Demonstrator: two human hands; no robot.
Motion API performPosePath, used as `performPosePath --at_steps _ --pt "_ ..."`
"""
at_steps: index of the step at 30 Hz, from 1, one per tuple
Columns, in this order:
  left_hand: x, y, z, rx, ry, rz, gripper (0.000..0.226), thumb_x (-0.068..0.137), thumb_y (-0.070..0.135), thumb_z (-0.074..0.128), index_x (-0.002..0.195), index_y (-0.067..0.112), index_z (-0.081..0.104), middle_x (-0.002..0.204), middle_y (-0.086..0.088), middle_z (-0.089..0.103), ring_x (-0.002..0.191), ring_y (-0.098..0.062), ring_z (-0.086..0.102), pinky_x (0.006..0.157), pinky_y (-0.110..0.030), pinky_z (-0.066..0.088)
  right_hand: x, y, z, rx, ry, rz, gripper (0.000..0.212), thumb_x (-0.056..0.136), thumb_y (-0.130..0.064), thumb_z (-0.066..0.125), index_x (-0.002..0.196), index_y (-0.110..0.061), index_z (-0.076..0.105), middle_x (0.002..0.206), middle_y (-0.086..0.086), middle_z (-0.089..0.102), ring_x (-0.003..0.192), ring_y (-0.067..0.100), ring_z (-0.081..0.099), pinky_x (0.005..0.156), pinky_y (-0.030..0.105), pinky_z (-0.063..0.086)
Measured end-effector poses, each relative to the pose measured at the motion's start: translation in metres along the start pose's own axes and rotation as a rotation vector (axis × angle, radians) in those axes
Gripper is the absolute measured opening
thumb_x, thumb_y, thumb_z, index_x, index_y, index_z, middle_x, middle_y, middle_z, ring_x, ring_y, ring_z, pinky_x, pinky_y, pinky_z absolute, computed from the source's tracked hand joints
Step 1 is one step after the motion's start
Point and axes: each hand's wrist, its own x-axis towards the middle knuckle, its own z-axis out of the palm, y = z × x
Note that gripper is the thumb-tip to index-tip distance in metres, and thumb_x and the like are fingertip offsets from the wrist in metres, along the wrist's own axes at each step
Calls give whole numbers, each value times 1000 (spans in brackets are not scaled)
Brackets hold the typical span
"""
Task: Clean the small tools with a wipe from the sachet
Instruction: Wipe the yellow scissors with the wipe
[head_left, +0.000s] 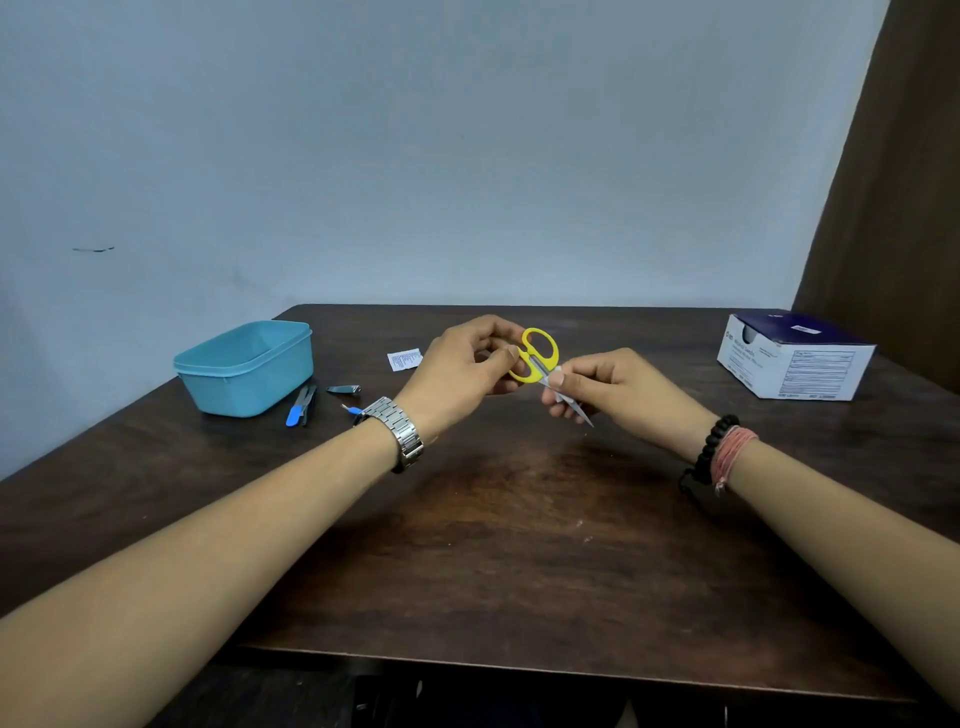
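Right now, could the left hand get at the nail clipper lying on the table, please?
Probably not at once: the left hand grips the yellow scissors by the handles. The nail clipper lies in the open just beside that wrist, with nothing over it, so once the scissors are put down the way looks free.

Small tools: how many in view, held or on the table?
4 visible. Yellow-handled scissors held between left hand and right hand. Blue-handled tool, silver nail clipper and a blue-tipped tool, partly behind the left wrist, on the dark wooden table. Teal plastic tub may hide more.

Left hand (462, 364) pinching, right hand (602, 387) pinching (both raised)
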Motion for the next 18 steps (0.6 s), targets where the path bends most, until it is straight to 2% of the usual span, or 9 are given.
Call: performPosePath --at_steps 6,12,15,18 --pt "-1 4 0 -24 -98 2 17 94 12 60 104 25 65 91 -7 70 72 -12 68 65 -20 54 0 1 0 -20 -40 -14 28 99 -26 54 79 -20 72 74 -2 71 71 7 66 64 23 52" --pt "1 7 -10 -88 -66 -55 15 95 8 56 109 6 62 85 -10 67 72 -17 63 65 -22 54 1 1 -5 -1 -43 -22 26 99 -27 54 85 -19 75 74 2 72 71 12 64 65 25 52" --pt "1 7 -10 -85 -42 -63 15 96 7 56 109 4 63 83 -9 66 72 -16 62 64 -22 53 1 3 -4 11 -67 -20 25 99 -23 54 88 -17 75 72 1 71 66 8 62 62 20 52" --pt "3 7 -16 -98 10 -74 17 96 7 55 111 3 62 78 -6 64 68 -13 61 64 -21 53 1 4 -7 36 -95 -11 25 98 -21 55 84 -21 76 70 0 70 63 7 61 60 18 51"
